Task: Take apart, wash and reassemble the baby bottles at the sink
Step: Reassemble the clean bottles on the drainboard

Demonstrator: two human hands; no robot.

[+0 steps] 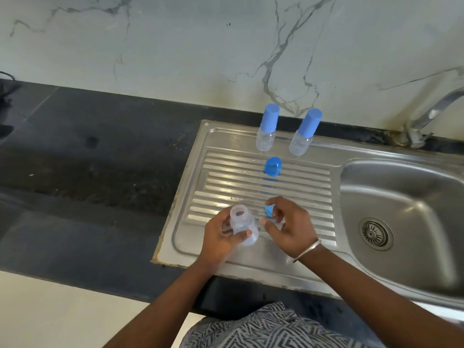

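My left hand point(221, 238) grips an open clear bottle body point(243, 226) above the front of the draining board, its mouth tilted up. Just to its right, my right hand point(288, 227) pinches a blue screw ring point(269, 210); whether a teat sits in it is hidden by my fingers. A blue cap point(272, 167) lies alone on the ribbed board further back. Two assembled bottles, one point(266, 128) left and one point(304, 133) right, stand capped in blue at the back of the board.
The steel draining board point(226, 177) joins a sink basin point(401, 209) with a drain strainer point(375, 233) on the right. A tap point(431, 114) rises at the back right. Dark counter point(88, 159) stretches to the left, marble wall behind.
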